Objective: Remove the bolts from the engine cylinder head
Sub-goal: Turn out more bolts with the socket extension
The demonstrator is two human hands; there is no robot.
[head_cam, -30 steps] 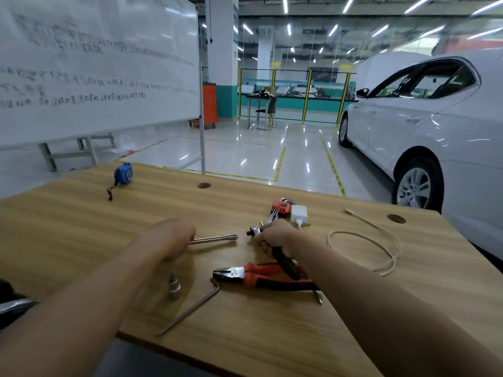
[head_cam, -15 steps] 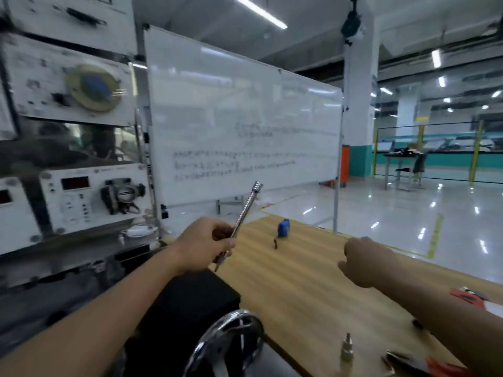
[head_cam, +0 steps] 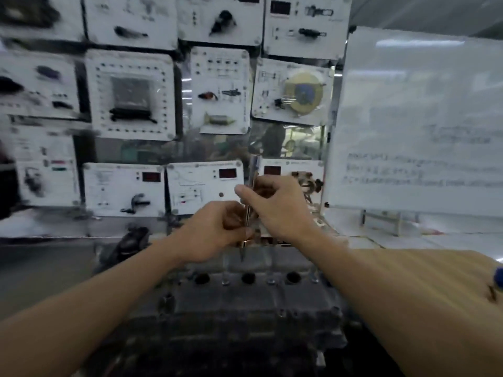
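Left hand and right hand both grip the extension bar, near upright at frame centre. The cylinder head lies directly below, lower centre. Left hand is nearer.

**A:** What stands at the back?

**B:** A wall of white training panels in rows on a dark frame, each with small parts and diagrams mounted on it. All of it is blurred.

**A:** Anything lit?

**B:** 3 panels in the lowest row carry red readouts. Higher up, 1 panel bears a round yellow-and-blue disc.

**A:** And to the right?

**B:** A whiteboard with faint lines of handwriting, a strip light's glare near its top, on metal legs. Below it, a wooden counter.
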